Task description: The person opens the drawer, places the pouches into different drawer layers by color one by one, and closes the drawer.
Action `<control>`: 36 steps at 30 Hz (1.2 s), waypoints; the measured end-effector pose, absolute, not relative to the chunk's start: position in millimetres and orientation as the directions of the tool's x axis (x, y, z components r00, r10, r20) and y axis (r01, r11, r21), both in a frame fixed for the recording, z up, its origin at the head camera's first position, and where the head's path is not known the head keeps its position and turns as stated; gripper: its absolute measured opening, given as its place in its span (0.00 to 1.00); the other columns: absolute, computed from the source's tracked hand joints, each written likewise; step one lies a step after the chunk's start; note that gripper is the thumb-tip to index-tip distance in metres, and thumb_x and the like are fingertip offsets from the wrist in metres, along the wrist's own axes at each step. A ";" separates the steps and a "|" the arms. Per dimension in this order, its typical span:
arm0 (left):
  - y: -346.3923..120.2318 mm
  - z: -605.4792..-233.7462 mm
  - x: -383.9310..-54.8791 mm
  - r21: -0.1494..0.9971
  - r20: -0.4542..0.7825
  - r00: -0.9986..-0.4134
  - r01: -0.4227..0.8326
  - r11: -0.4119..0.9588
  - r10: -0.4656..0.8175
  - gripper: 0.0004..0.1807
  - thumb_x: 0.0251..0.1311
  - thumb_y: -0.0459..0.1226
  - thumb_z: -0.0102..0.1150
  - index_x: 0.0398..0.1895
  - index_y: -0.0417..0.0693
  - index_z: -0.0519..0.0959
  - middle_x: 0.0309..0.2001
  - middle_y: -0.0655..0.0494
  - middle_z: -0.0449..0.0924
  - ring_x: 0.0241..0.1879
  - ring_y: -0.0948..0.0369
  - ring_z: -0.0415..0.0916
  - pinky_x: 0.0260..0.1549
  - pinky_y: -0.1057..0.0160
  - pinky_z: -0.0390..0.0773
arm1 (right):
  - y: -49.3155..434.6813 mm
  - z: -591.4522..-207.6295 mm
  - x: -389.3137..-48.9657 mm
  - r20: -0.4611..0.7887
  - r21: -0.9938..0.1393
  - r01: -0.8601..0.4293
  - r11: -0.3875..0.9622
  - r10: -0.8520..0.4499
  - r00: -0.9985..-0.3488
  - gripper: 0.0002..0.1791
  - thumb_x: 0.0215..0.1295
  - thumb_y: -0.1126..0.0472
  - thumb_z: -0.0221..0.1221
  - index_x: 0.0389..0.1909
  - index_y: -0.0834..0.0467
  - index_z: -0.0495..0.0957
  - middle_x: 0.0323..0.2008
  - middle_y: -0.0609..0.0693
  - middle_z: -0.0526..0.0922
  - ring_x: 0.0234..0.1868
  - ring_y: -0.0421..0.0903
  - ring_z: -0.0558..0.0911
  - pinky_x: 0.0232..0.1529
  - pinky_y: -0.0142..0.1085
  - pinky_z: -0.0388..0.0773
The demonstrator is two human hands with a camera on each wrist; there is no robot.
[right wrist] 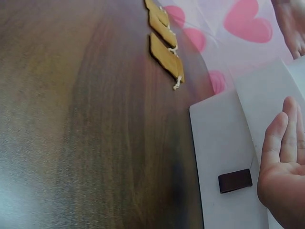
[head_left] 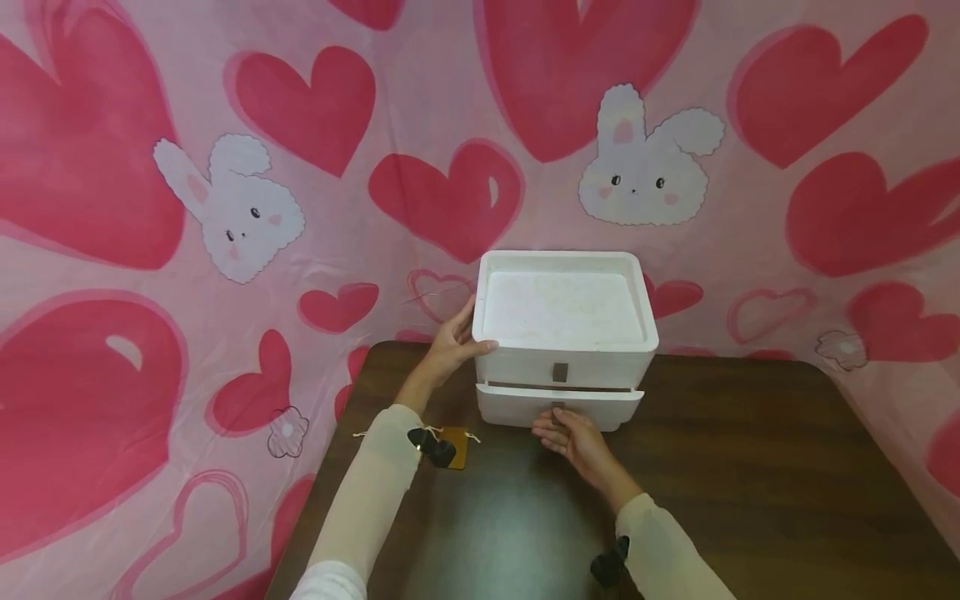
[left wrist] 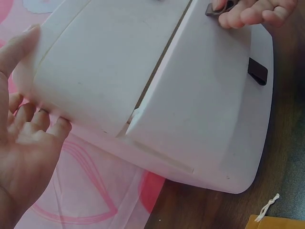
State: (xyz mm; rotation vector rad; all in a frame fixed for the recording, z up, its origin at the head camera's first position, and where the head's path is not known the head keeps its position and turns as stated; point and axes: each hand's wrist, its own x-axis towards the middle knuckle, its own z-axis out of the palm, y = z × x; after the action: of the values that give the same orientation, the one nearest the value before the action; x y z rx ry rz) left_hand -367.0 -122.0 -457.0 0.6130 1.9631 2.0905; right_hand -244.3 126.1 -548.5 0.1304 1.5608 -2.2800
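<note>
A white drawer unit (head_left: 566, 364) with a tray-like top stands on the table. Its middle drawer (head_left: 510, 405) juts out slightly, leaving a dark gap above its front. My right hand (head_left: 577, 442) pinches the dark tab (left wrist: 214, 9) of that drawer between thumb and fingers. Against the unit's left side, my left hand (head_left: 453, 343) presses with extended fingers, its thumb lying across the front corner. Another dark tab (head_left: 560, 372) is on the upper drawer. The lowest drawer's tab (left wrist: 258, 71) shows below in the left wrist view. The inside of the middle drawer is hidden.
Several mustard-coloured pouches (right wrist: 167, 55) with white cords lie on the brown wooden table (head_left: 750, 467), left of the unit. One pouch (head_left: 456, 448) sits partly behind my left forearm. Behind the table hangs a pink cloth (head_left: 420, 75) printed with hearts and rabbits.
</note>
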 end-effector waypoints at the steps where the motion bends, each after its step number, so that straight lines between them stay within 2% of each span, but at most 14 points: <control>1: -122.1 -456.9 -367.0 0.988 0.153 -0.892 0.127 -0.090 0.425 0.53 0.58 0.22 0.64 0.83 0.52 0.47 0.84 0.53 0.44 0.82 0.51 0.50 0.78 0.49 0.57 | 126.1 -548.1 -245.9 -0.282 -0.881 0.353 -0.314 -0.251 -0.926 0.14 0.82 0.56 0.43 0.43 0.55 0.77 0.35 0.40 0.90 0.41 0.34 0.89 0.50 0.30 0.85; 10: -123.0 -457.8 -367.9 0.988 0.154 -0.892 0.127 -0.091 0.425 0.54 0.58 0.26 0.66 0.83 0.50 0.46 0.84 0.53 0.45 0.82 0.52 0.50 0.79 0.49 0.56 | 126.6 -547.3 -256.7 -0.288 -0.876 0.357 -0.324 -0.243 -0.926 0.15 0.83 0.56 0.43 0.41 0.54 0.77 0.34 0.40 0.90 0.40 0.34 0.89 0.49 0.29 0.85; 18: -122.4 -457.8 -366.9 0.987 0.161 -0.892 0.136 -0.090 0.423 0.53 0.58 0.21 0.62 0.83 0.51 0.46 0.84 0.54 0.45 0.82 0.52 0.50 0.79 0.50 0.56 | 127.4 -546.6 -263.2 -0.290 -0.883 0.357 -0.305 -0.244 -0.926 0.15 0.83 0.55 0.43 0.43 0.56 0.78 0.35 0.40 0.90 0.40 0.34 0.89 0.49 0.29 0.85; 27: -121.6 -456.1 -365.5 0.989 0.150 -0.894 0.130 -0.077 0.422 0.53 0.59 0.23 0.64 0.83 0.53 0.47 0.84 0.54 0.44 0.82 0.52 0.50 0.78 0.49 0.57 | 128.1 -547.7 -264.3 -0.289 -0.884 0.353 -0.305 -0.237 -0.928 0.15 0.83 0.55 0.43 0.44 0.55 0.78 0.35 0.40 0.90 0.40 0.34 0.89 0.47 0.28 0.86; 36: -121.9 -455.9 -365.1 0.991 0.131 -0.901 0.113 -0.069 0.414 0.53 0.59 0.23 0.64 0.83 0.53 0.46 0.84 0.55 0.43 0.82 0.53 0.49 0.79 0.50 0.57 | 128.2 -549.1 -257.8 -0.311 -0.875 0.371 -0.312 -0.226 -0.923 0.15 0.83 0.53 0.43 0.45 0.54 0.78 0.36 0.40 0.90 0.41 0.34 0.89 0.53 0.32 0.85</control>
State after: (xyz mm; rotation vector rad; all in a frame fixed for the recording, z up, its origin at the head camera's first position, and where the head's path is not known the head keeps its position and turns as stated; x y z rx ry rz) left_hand -365.1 -121.9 -455.9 0.5746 1.9846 2.0741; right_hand -257.8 128.2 -549.1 0.1842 1.5686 -2.2750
